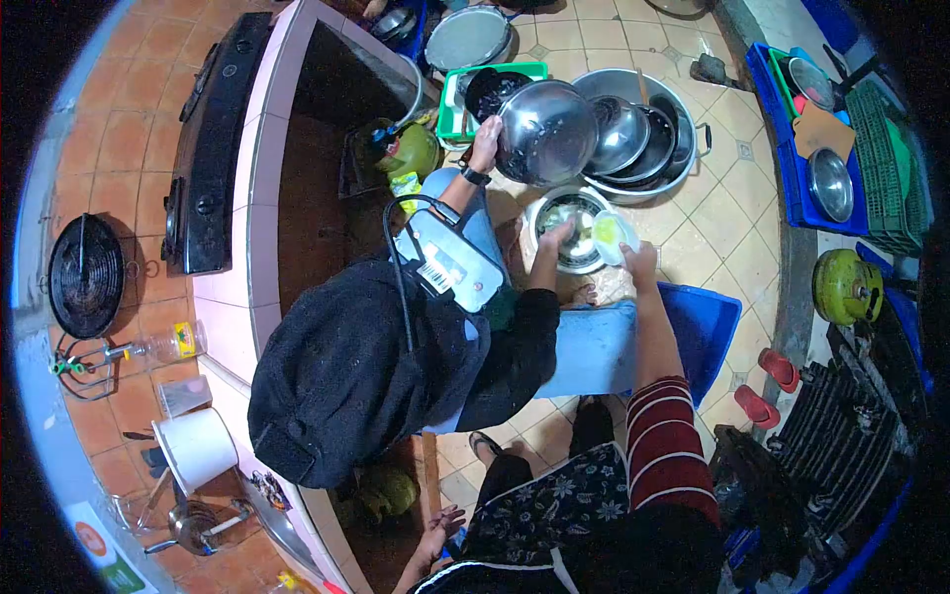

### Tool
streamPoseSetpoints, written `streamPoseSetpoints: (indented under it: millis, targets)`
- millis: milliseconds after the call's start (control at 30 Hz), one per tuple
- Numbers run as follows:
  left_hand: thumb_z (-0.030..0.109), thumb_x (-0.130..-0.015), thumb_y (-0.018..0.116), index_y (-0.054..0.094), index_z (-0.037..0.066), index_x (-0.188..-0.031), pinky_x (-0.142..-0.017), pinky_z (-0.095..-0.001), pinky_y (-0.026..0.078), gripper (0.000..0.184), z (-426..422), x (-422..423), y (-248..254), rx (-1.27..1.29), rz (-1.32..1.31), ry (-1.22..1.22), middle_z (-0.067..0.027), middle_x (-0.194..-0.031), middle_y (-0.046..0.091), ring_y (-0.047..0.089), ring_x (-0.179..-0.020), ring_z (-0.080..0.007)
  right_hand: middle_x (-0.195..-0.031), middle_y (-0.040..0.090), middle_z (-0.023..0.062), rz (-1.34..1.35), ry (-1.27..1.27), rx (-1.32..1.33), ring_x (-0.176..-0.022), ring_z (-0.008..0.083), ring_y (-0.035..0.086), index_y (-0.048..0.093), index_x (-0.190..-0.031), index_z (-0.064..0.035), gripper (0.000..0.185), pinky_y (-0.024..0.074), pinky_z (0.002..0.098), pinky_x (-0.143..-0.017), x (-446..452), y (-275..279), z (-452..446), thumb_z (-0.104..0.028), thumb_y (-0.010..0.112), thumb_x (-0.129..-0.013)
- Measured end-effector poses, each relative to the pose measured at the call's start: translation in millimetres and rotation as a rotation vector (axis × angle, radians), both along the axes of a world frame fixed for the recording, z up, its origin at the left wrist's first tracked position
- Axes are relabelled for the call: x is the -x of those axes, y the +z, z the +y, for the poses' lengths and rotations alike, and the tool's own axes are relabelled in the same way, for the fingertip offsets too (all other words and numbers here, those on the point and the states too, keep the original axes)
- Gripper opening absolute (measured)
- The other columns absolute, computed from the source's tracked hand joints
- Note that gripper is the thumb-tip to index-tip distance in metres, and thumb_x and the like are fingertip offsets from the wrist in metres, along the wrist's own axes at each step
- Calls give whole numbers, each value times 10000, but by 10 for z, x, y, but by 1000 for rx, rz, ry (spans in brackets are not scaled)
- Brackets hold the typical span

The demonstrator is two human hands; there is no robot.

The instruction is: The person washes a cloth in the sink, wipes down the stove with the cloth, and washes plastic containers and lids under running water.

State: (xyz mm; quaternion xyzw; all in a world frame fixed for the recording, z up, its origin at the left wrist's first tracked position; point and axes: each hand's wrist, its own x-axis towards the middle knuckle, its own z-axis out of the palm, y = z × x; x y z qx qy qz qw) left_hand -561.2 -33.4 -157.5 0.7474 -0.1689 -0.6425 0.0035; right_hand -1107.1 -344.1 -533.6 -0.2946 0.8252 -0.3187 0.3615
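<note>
My right hand (641, 262), below a maroon striped sleeve, is closed on a small pale bowl (615, 236) with something yellow-green inside. The bowl is tilted at the right rim of a metal pot (540, 212) holding cloudy liquid. A co-worker's hand (557, 238) reaches over the same pot. With the other hand (485, 146), the co-worker grips a large metal basin (547, 134). Low in the view, my left hand (442, 530) is away from the pot with its fingers apart, close to a wooden post (430, 470) and a small blue thing.
The co-worker in black (366, 366) sits between me and the counter. A big metal tub (683, 183) holds several pans. A blue crate (705, 332) lies beside my right arm. Further right are a green gas cylinder (847, 287) and red sandals (757, 406). A stove (220, 148) stands left.
</note>
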Motion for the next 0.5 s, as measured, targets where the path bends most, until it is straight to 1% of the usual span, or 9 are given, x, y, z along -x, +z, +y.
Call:
streamPoseSetpoints:
  millis: [33,100,133,167,233,300,367,400,500]
  targets:
    - [379,-964,387,379,35,-1321,-980,-392,387,496,43,-24,-17,-4,-4,-4,-164,-1270,503,502,-1152,-280,-917,614,229,-5,0,-3,-820,377,618,564,-1041,73,483,516,451,-710,-57,10,-16,-240,720,-708]
    - [365,-965,387,380,35,-1320,-980,-389,387,484,85,-41,-66,-12,-12,-13,-161,-1270,503,503,-1151,-277,-990,572,207,443,-70,155,-886,397,561,541,-1053,29,512,440,468,-802,-237,178,-95,-227,745,-659]
    - [358,-966,387,380,35,-1320,-979,-387,388,479,86,-33,-106,-16,-17,-17,-160,-1270,503,503,-1151,-275,-1031,521,168,508,-46,130,-952,359,525,510,-1035,-1,503,430,435,-828,-291,220,-159,-227,752,-657]
    - [351,-966,388,381,36,-1319,-979,-385,388,473,96,-29,-138,-20,-23,-20,-158,-1269,504,503,-1150,-274,-1031,521,168,502,-44,127,-952,359,525,510,-1035,-1,503,430,435,-828,-324,271,-213,-227,752,-657]
    - [337,-967,388,382,36,-1318,-979,-382,388,462,159,-45,-159,-30,-35,-24,-155,-1269,504,504,-1149,-270,-1060,469,232,466,129,47,-1003,389,462,468,-1070,33,515,413,443,-845,-376,456,-295,-98,726,-644]
    - [322,-968,388,383,36,-1317,-978,-379,388,451,193,-82,-171,-38,-43,-29,-152,-1269,505,504,-1148,-267,-1075,451,217,493,184,100,-1008,380,451,458,-1065,24,489,420,449,-826,-469,549,-317,-63,696,-647]
    - [308,-969,388,383,37,-1316,-978,-375,388,441,236,-113,-200,-38,-44,-35,-149,-1269,505,505,-1146,-264,-973,489,125,706,328,150,-992,308,487,489,-1006,-32,394,446,398,-796,-527,553,-380,-151,698,-693]
    - [301,-970,389,384,37,-1316,-978,-374,389,436,239,-129,-208,-37,-43,-38,-148,-1268,505,505,-1146,-263,-1041,466,161,653,418,63,-986,334,472,469,-1036,-4,300,434,434,-800,-544,589,-400,-39,558,-751]
    - [280,-971,389,385,37,-1314,-977,-369,389,420,284,-175,-241,-41,-42,-47,-144,-1268,506,506,-1144,-258,-1011,482,149,842,526,126,-961,318,485,486,-1016,-15,256,437,417,-793,-594,565,-434,-52,514,-764]
